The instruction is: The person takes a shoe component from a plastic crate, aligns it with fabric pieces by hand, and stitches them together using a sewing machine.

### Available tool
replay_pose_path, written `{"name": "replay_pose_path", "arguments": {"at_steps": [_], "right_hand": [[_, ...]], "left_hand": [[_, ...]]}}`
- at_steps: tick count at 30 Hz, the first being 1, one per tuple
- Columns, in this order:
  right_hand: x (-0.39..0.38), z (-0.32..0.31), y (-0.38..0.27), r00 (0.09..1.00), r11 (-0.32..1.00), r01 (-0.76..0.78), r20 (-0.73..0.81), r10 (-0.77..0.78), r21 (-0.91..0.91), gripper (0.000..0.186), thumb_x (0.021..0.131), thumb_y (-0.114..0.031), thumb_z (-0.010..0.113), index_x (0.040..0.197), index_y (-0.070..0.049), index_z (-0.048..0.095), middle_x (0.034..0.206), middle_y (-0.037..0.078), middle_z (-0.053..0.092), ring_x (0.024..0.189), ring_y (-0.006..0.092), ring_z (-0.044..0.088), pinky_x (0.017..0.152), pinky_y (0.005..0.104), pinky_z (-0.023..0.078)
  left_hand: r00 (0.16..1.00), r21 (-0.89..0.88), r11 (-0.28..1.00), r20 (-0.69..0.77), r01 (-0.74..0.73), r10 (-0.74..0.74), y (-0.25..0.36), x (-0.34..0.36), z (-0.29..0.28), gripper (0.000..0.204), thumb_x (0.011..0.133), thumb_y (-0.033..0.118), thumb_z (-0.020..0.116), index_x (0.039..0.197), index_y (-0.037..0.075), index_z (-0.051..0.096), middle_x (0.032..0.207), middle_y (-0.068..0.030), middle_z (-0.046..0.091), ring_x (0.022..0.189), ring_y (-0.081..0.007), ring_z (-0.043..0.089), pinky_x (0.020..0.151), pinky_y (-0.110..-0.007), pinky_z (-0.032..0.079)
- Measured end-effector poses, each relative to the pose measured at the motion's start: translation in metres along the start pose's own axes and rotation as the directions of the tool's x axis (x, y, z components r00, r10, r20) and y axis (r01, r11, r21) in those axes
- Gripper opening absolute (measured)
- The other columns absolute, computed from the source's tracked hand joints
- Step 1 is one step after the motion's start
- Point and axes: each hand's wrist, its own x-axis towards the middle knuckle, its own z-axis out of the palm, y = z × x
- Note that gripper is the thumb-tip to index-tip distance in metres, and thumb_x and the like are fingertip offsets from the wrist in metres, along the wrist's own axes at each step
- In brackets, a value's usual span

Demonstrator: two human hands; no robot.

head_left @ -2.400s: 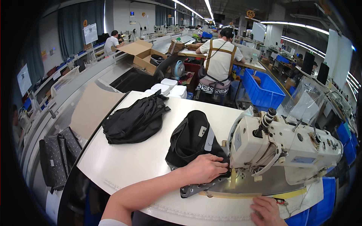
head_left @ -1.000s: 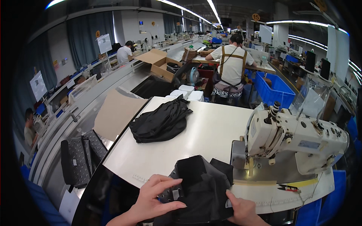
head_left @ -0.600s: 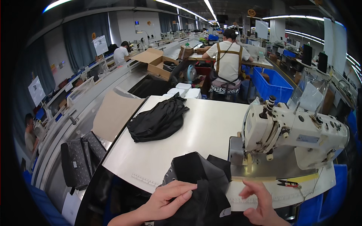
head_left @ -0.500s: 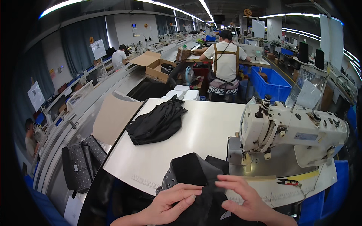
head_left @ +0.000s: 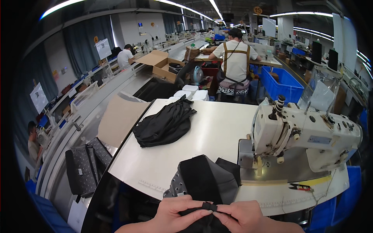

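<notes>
The black bag piece (head_left: 206,182) is matt woven cloth with a grey dotted panel at its 8 o'clock edge. The worktop (head_left: 217,132) is smooth, pale and faintly glossy. The sewing machine (head_left: 307,136) has a cream enamelled metal body, lightly shiny. At 10 o'clock lies a crumpled black cloth heap (head_left: 165,124), soft and matt.

On the pale surface (head_left: 217,132) we see a heap of black fabric (head_left: 165,124) lying left of a white sewing machine (head_left: 307,134). Small snips (head_left: 300,187) rest near the surface's right front edge. Beyond the far edge stand white boxes (head_left: 194,93), an open cardboard box (head_left: 161,66) and a blue bin (head_left: 281,83). A person in a pale shirt (head_left: 235,62) faces away. Dark dotted bags (head_left: 83,167) hang low on the left.
</notes>
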Motion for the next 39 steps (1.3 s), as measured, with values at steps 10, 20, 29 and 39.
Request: {"name": "replay_pose_path", "arguments": {"at_steps": [10, 20, 29, 39], "right_hand": [[0.074, 0.046, 0.121, 0.995, 0.940, 0.102, 0.038, -0.095, -0.325, 0.036, 0.088, -0.026, 0.068, 0.111, 0.001, 0.062, 0.108, 0.016, 0.067, 0.094, 0.0282, 0.066, 0.079, 0.0372, 0.054], [0.085, 0.013, 0.044, 0.739, 0.916, -0.400, 0.585, 0.332, -0.014, 0.021, 0.092, -0.020, 0.065, 0.101, -0.001, 0.060, 0.082, 0.014, 0.069, 0.062, 0.0224, 0.063, 0.059, 0.0313, 0.047], [0.064, 0.009, 0.018, 0.778, 0.964, -0.257, 0.578, 0.246, -0.064, 0.032, 0.094, -0.033, 0.062, 0.108, -0.005, 0.065, 0.068, 0.012, 0.065, 0.056, 0.0273, 0.064, 0.055, 0.0340, 0.050], [0.034, 0.011, -0.038, 0.917, 0.986, -0.058, 0.398, -0.008, 0.155, 0.017, 0.091, -0.017, 0.064, 0.100, -0.002, 0.061, 0.077, 0.020, 0.065, 0.066, 0.0350, 0.066, 0.056, 0.0392, 0.052]], "left_hand": [[0.999, -0.196, 0.981, -0.048, -0.006, -0.003, -0.018, -0.017, 0.004, 0.021, 0.079, -0.005, 0.075, 0.099, 0.000, 0.073, 0.083, -0.0073, 0.064, 0.075, -0.0127, 0.057, 0.069, -0.025, 0.045], [0.823, 0.323, 0.941, -0.503, -0.102, 0.262, -0.052, -0.003, 0.002, 0.018, 0.072, 0.001, 0.080, 0.084, 0.006, 0.066, 0.112, -0.0141, 0.062, 0.123, -0.0309, 0.049, 0.101, -0.047, 0.039], [0.898, -0.260, 0.946, -0.435, -0.194, 0.064, -0.063, -0.013, 0.016, 0.035, 0.078, -0.003, 0.077, 0.106, 0.002, 0.056, 0.109, -0.0151, 0.062, 0.098, -0.0205, 0.066, 0.088, -0.029, 0.050], [0.922, 0.254, 0.959, 0.386, -0.128, 0.021, 0.007, -0.017, -0.088, 0.027, 0.077, 0.023, 0.082, 0.087, 0.003, 0.068, 0.073, -0.0080, 0.068, 0.071, -0.0238, 0.068, 0.063, -0.032, 0.051]]}}
